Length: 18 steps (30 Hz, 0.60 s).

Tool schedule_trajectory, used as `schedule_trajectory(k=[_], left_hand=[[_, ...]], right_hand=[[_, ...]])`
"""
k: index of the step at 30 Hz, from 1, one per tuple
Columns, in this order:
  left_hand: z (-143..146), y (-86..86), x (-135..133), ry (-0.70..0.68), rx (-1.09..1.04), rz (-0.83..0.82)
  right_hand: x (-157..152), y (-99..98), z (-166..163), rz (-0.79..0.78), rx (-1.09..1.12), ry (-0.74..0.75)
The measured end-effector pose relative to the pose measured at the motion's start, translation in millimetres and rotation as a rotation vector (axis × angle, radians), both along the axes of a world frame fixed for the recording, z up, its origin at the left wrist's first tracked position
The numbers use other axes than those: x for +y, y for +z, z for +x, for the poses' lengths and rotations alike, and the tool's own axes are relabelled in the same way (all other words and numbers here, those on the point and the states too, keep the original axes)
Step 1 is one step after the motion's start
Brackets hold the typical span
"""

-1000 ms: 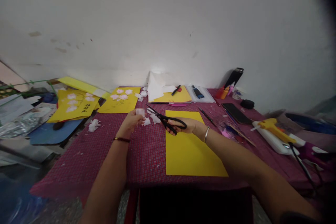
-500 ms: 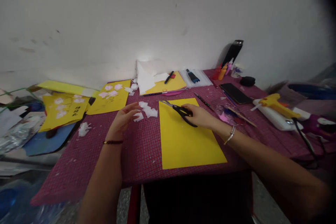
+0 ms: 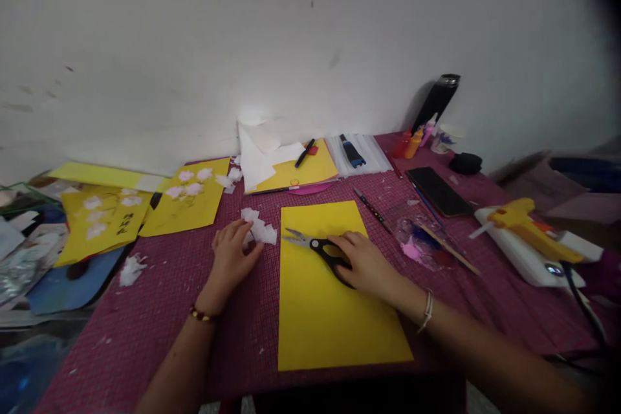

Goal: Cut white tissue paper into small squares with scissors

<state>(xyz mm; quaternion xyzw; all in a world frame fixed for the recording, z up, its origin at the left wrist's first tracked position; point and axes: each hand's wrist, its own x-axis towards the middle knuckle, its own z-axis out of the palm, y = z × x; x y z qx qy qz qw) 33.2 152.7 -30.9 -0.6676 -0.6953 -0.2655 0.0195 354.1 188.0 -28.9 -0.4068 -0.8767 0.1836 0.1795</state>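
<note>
Firstly, left hand [image 3: 231, 257]: fingers loosely spread, beside white paper scraps [image 3: 262, 230]; right hand [image 3: 367, 263]: fingers over black scissors [image 3: 315, 244] on yellow sheet [image 3: 334, 333], grip indeterminable.

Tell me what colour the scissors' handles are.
The scissors' handles are black, seen best in the head view, where they stand out against the yellow sheet.

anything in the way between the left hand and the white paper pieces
Nothing visible: the left hand is right at the white paper pieces, partly overlapping them in this view. The scissors, with the right hand at their handles, are over the yellow sheet.
</note>
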Motion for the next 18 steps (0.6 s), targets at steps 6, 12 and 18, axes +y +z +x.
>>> schedule_trajectory(k=[6, 12, 18], left_hand=[[24.7, 0.1, 1.0, -0.083, 0.062, 0.003], [43.8, 23.6, -41.4, -0.283, -0.107, -0.216], [51.6, -0.5, -108.3, -0.705, 0.199, -0.310]], right_hand=[[5.0, -2.9, 6.6, -0.108, 0.122, -0.014], [25.9, 3.6, 22.8, -0.360, 0.499, -0.192], [33.8, 17.9, 43.1, -0.630, 0.733, -0.237]])
